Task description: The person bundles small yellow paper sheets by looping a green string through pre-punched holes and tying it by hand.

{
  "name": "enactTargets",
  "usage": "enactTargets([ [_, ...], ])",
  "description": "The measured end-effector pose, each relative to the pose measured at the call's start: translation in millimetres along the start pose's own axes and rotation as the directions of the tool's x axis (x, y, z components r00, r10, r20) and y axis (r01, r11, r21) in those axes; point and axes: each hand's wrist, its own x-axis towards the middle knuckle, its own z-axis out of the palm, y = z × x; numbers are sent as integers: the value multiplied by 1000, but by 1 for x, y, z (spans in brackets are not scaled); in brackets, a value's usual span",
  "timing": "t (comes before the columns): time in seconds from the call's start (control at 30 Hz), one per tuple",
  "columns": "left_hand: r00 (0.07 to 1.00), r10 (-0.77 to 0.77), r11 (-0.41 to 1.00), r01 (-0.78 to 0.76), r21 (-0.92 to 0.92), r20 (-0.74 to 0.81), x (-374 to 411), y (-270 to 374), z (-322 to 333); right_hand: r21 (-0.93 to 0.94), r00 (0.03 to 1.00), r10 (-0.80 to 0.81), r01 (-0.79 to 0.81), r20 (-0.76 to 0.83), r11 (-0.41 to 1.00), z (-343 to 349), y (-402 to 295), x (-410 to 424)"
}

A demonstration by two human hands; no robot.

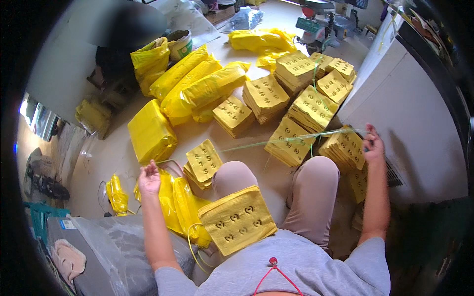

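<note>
My right hand [374, 144], raised at the right beside a white panel, grips thin green plastic twine [296, 138]. The twine stretches leftward over stacks of embossed yellow paper [289, 142] and fades from sight above the floor. At the left, my left hand [150, 179] is raised with curled fingers; a thin yellow-green cord [164, 161] meets its fingertips, but whether it is held is unclear. One yellow paper stack [237, 221] rests on my lap. A smaller stack [203, 161] stands by my knee, to the right of my left hand.
Yellow plastic-wrapped bundles [211, 87] and a wrapped block [152, 129] lie on the floor ahead. More paper stacks [265, 96] stand toward the right. Yellow plastic bags [185, 207] lie by my left forearm, next to a grey plastic-covered surface [122, 244]. A bucket [180, 44] stands farther back.
</note>
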Motion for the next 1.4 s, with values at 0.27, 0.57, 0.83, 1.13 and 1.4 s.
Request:
enactTargets([
  [0.27, 935, 352, 873, -344, 347, 42, 92, 95, -18, -559, 658, -576, 273, -485, 783, -295, -172, 30],
  [0.57, 790, 574, 635, -595, 493, 213, 87, 194, 4, -678, 542, -805, 499, -242, 540, -390, -296, 39],
  [0.83, 933, 357, 738, -258, 623, -37, 122, 173, 58, -696, 536, -794, 453, -286, 557, -364, -312, -36],
  [1.13, 913, -85, 374, -342, 862, 399, -79, -74, 201, -965, 742, -658, -64, 126, -256, -232, -214, -46],
  [1.4, 714, -311, 413, -492, 766, 627, -208, -111, 225, -440, 300, -343, 762, 890, -476, 115, 61, -157],
])
